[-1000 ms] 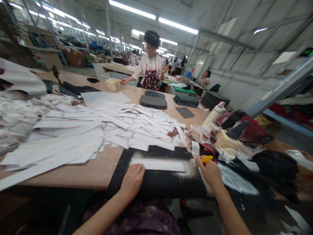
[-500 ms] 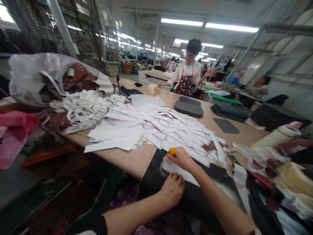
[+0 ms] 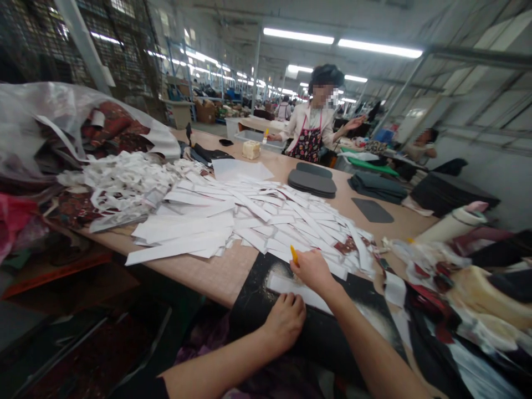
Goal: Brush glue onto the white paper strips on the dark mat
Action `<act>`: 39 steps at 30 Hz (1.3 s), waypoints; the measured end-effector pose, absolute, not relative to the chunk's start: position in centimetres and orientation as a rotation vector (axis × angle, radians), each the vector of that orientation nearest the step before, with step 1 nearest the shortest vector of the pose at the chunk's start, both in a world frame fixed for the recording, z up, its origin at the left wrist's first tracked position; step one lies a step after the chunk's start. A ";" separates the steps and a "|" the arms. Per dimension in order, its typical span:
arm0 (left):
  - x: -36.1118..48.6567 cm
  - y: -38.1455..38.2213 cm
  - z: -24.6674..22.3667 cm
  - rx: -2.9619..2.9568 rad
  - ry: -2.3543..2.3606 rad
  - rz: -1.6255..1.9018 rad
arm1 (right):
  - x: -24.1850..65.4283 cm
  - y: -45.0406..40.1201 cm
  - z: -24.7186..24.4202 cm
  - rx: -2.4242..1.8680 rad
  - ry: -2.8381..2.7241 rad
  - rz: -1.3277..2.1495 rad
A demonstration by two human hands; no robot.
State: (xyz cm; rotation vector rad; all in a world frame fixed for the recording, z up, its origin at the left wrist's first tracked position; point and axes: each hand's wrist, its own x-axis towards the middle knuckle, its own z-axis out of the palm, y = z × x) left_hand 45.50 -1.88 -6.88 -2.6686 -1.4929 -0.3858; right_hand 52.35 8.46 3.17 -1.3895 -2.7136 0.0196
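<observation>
On a black board [image 3: 253, 296] at the table's near edge lies a white strip [image 3: 282, 284], with dried whitish residue around its left end. My left hand [image 3: 286, 321] rests on the board with its fingers curled and close together, fingertips against the strip's near edge. Closed around a yellow-handled brush [image 3: 294, 255], my right hand [image 3: 312, 270] is over the far side of the strip. The hand hides the brush's working end. Just beyond the board spreads a loose heap of white strips [image 3: 249, 208].
Tangled white scraps [image 3: 124, 180] and a clear plastic bag [image 3: 25, 111] crowd the left. Dark cut pieces [image 3: 311, 183] and a yellowish block [image 3: 251, 149] sit farther back. Across the table a person in an apron [image 3: 310, 141] holds a yellow-handled brush. Rolls and scraps lie right.
My right hand has lifted and shifted slightly right from the strip's left end, uncovering that end; the yellow handle now tilts more upright. The camera view has turned a little right.
</observation>
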 end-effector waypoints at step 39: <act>60.9 5.9 -4.2 -3.036 -1.291 -0.288 | 76.7 -0.1 -0.3 -1.814 -1.588 0.179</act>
